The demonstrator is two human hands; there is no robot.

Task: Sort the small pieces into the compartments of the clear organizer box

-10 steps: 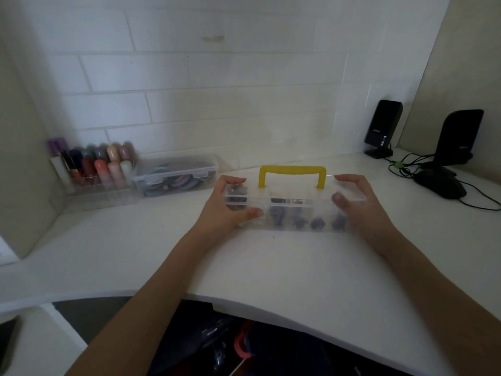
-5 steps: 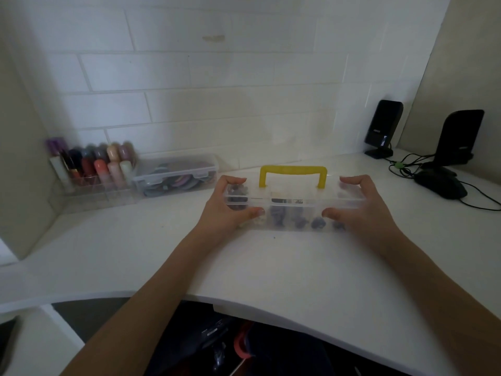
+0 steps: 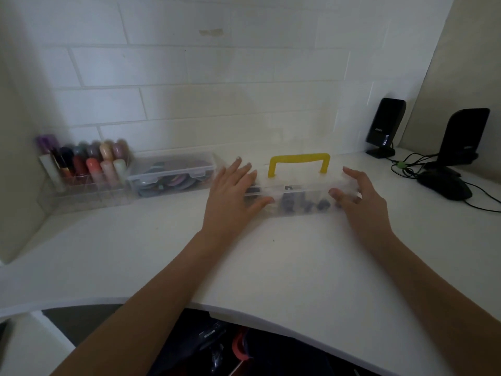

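Note:
The clear organizer box (image 3: 298, 185) with a yellow handle (image 3: 299, 162) lies on the white desk, lid down. Several dark small pieces (image 3: 288, 203) show through its front wall. My left hand (image 3: 233, 191) lies over the box's left end, fingers straight and spread, thumb against the front wall. My right hand (image 3: 357, 194) is at the right end, fingers apart and curled. Its thumb and lower fingertips touch the front wall and its index finger is raised above the lid. Neither hand closes around the box.
A second clear box (image 3: 170, 175) of flat coloured items and a rack of coloured bottles (image 3: 84, 164) stand at the back left. Two black speakers (image 3: 385, 126) (image 3: 463, 137), a black mouse (image 3: 444, 187) and cables lie at the right. The desk's curved front edge (image 3: 244, 310) is close to me.
Both hands gripped the ends of the box before. Now my left fingers have straightened out over the lid and my right fingers have loosened and lifted. The box has stayed in place.

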